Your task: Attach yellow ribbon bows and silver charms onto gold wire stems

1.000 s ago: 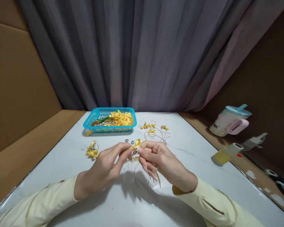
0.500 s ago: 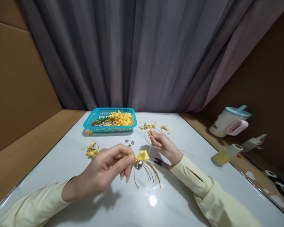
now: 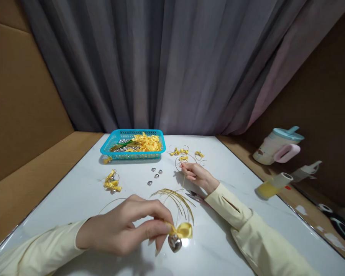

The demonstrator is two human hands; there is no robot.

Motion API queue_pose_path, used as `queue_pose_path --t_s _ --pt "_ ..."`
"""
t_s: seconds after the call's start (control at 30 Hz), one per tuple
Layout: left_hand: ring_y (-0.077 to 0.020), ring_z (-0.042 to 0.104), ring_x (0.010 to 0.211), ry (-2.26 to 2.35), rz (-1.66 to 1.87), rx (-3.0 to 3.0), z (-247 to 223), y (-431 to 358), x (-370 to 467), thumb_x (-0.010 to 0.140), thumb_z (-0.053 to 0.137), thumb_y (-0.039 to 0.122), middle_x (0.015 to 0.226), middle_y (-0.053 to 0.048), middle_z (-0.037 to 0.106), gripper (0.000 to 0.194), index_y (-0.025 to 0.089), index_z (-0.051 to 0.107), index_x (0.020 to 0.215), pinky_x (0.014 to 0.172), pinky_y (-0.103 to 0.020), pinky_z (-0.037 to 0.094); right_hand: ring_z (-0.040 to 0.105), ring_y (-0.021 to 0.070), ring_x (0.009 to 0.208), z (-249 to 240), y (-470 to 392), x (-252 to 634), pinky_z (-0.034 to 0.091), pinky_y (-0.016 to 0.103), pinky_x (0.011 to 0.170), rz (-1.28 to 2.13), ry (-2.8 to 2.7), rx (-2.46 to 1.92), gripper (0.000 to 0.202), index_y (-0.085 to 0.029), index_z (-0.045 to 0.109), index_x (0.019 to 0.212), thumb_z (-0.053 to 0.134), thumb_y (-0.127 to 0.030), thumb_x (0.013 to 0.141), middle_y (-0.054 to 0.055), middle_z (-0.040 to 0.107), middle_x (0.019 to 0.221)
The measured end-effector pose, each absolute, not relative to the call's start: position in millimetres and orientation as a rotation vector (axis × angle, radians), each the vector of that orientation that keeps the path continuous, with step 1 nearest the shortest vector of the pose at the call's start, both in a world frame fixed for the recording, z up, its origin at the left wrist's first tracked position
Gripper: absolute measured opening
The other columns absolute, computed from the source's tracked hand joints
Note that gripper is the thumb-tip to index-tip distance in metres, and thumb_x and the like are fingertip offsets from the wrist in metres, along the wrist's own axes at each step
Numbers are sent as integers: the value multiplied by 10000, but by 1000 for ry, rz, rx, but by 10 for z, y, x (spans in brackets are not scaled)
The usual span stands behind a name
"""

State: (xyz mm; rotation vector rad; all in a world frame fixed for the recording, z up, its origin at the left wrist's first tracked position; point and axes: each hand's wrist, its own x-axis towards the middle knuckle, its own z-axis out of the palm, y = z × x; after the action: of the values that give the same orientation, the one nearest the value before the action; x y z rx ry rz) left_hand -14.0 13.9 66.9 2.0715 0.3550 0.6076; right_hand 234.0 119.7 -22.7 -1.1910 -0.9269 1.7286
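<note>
My left hand (image 3: 135,226) pinches a yellow ribbon bow (image 3: 184,230) above the front of the table. A silver heart bead (image 3: 174,243) hangs just under the bow. From the bow a thin gold wire (image 3: 183,184) runs up to my right hand (image 3: 197,174), whose fingertips are closed on its far part. Loose gold wires (image 3: 175,195) lie spread on the table between the hands. Beside my right wrist is a pair of snips (image 3: 194,195), partly hidden by the sleeve. Several silver heart beads (image 3: 156,176) lie beyond my left hand.
A blue basket (image 3: 132,155) at the back holds yellow bows, silver beads and gold wires. Wired bows (image 3: 112,182) lie at left, and more bows (image 3: 199,154) at the back right. On the right stand a lidded cup (image 3: 276,147) and a bottle with yellow liquid (image 3: 271,188).
My left hand has moved down and nearer with the bow and heart bead, uncovering loose wires and a bead. The wire now stretches longer between my hands. My right hand has hardly moved.
</note>
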Motion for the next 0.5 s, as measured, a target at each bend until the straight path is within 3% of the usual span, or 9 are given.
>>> queue_pose_path --t_s 0.1,0.17,0.27,0.37,0.5 --pt "-110 600 609 396 492 2030 587 238 -108 923 394 169 675 -21 652 186 157 578 899 609 -215 486 585 184 933 -128 1144 2346 505 380 776 1744 -1003 -1218 291 -145 527 1137 513 -294 887 75 562 1116" --pt "-114 603 626 439 514 2075 509 328 -112 936 366 179 677 -13 646 197 162 559 973 626 -225 492 596 124 729 -31 1101 2374 514 279 631 1718 -1045 -1222 223 -110 555 1029 539 -267 872 59 608 935" --pt "-148 604 742 430 574 2404 376 435 -172 922 355 132 815 -63 659 232 148 539 1062 697 -275 491 380 26 394 134 1023 2427 334 145 369 1636 -1083 -1212 167 -120 501 848 634 -204 790 -20 554 584" --pt "-185 579 726 287 560 2855 249 434 -253 900 333 79 816 -105 653 276 105 540 1081 665 -315 481 292 17 347 280 954 2473 261 134 331 1565 -1116 -1199 293 -181 416 855 682 -211 734 -57 535 504" --pt "-179 517 566 93 413 3276 149 255 -284 871 354 26 667 -85 605 251 48 566 1002 528 -307 432 356 38 364 435 958 2477 317 155 360 1509 -1178 -1155 354 -215 373 862 690 -218 705 -52 572 525"
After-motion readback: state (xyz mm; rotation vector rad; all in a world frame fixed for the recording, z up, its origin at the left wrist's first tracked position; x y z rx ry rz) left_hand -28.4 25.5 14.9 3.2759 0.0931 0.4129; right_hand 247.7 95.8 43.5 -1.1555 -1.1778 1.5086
